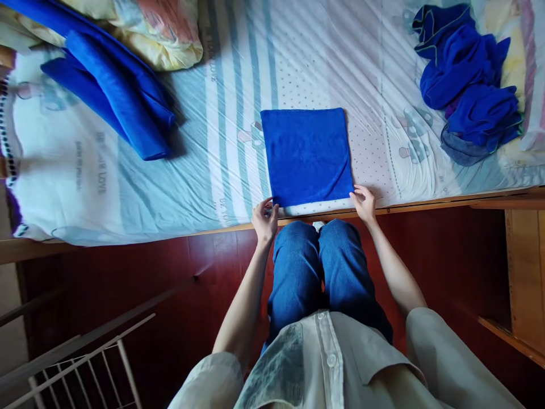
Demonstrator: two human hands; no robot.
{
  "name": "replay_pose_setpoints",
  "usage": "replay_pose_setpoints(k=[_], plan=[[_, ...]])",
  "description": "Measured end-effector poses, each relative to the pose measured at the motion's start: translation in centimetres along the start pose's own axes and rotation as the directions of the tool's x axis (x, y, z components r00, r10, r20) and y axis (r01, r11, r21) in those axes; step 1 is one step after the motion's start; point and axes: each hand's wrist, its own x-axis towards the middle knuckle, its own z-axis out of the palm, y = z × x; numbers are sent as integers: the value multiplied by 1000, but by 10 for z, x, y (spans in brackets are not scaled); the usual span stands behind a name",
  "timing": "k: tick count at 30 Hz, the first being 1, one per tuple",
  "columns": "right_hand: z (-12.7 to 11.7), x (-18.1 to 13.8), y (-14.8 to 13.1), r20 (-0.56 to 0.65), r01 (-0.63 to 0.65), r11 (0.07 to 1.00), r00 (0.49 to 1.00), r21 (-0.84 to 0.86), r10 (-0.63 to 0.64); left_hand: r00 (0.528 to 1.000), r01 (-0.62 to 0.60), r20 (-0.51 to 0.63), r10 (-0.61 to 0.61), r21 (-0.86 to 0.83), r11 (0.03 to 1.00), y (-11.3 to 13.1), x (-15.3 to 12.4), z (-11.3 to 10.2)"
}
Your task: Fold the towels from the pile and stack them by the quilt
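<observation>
A blue cloth (307, 153) lies flat as a near-square on the bed, close to its front edge. My left hand (265, 220) pinches the cloth's near left corner between thumb and fingertips. At the near right corner, my right hand (364, 203) is closed on the cloth in the same kind of pinch. A slight crease runs across the cloth's lower right part. The far edge shows a stitched hem.
The bed (187, 187) has a striped, dotted sheet. Long folded blue cloth (123, 96) lies at the left by a yellow quilt (170, 40). Crumpled blue cloths (468, 85) are heaped at the right. A white metal rack (85, 375) stands at the lower left.
</observation>
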Motion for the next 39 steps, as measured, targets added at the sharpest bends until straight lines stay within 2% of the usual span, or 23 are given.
replay_pose_setpoints(k=[6,11,14,16,17,20,22,27,30,33,36,39], plan=[[-12,17,-5,70,-180,982,981,-49,183,1000,-3,18,3,-7,1000,5,9,-1],[-19,18,-7,121,-180,970,972,-160,201,999,-6,37,5,33,999,-1,5,-4],[-12,18,-18,55,-67,950,995,-305,88,997,-80,1,81,135,988,4,4,-3],[0,22,-32,25,70,916,998,-395,-65,979,-204,10,206,204,958,12,9,1],[8,25,-40,51,148,892,989,-426,-140,959,-283,48,279,221,933,18,14,5],[33,44,-59,235,358,814,932,-458,-278,862,-500,211,461,196,844,32,41,20],[44,61,-61,304,403,785,909,-470,-285,821,-558,255,510,177,811,36,64,30],[42,95,-37,273,341,779,935,-526,-225,853,-514,209,478,178,839,23,106,38],[39,106,-29,261,362,770,930,-525,-260,857,-509,193,478,171,843,20,116,38],[51,129,-32,280,414,757,908,-505,-310,851,-515,216,478,165,841,27,140,46],[70,172,-34,357,486,739,868,-466,-345,861,-490,248,444,171,855,33,187,60],[81,227,-30,374,486,761,863,-430,-340,891,-431,237,388,167,887,37,244,70]])
